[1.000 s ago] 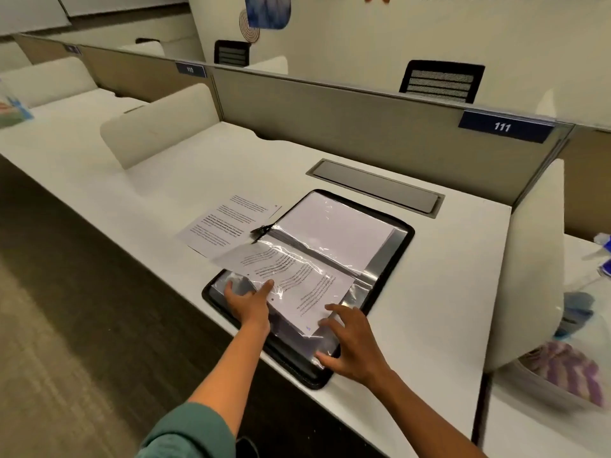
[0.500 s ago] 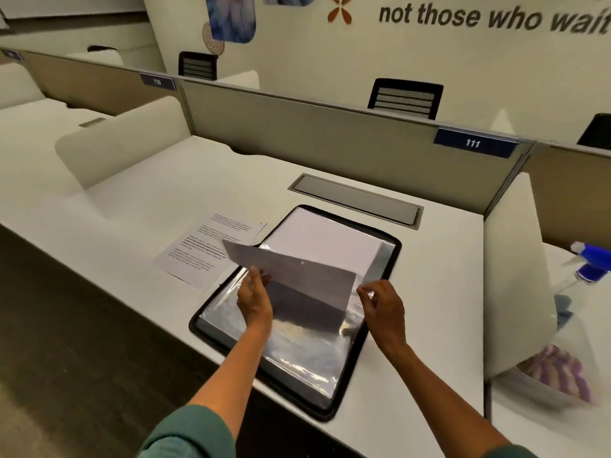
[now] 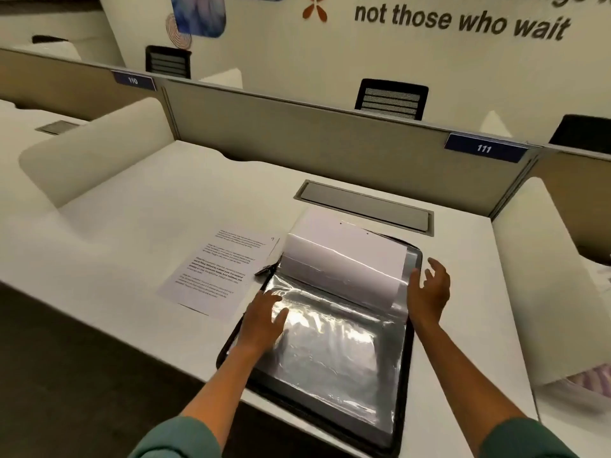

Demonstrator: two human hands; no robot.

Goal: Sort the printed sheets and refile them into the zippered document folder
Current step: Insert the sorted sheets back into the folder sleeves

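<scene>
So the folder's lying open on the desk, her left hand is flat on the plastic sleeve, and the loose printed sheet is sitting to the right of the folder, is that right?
Not quite. In the head view the loose printed sheet lies to the left of the folder, not the right. The rest holds: the folder is open on the desk and the left hand rests flat on the plastic sleeve.

A white desk (image 3: 139, 246) is seen bearing 1 open zippered folder (image 3: 401, 385), with 1 printed sheet (image 3: 218, 269) laid beside it.
</scene>
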